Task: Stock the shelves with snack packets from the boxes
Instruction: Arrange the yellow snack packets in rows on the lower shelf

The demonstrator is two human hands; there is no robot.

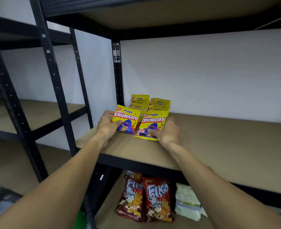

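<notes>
While left fingers (109, 112) clasp one Crunchy packet (128, 120), right fingers (153, 134) pinch neighbouring packet (153, 120)'s base.

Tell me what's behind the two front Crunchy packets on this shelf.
Behind the left front packet and right front packet, more yellow packets stand in two rows toward the wall. Only their tops show; their lower parts and exact count are hidden.

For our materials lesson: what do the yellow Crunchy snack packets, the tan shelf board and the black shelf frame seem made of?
Yellow Crunchy snack packets: likely glossy plastic film, printed, with light sheen. Tan shelf board: probably matt fibreboard, flat, grainless. Black shelf frame: apparently painted metal, thin upright with punched slots.
</notes>
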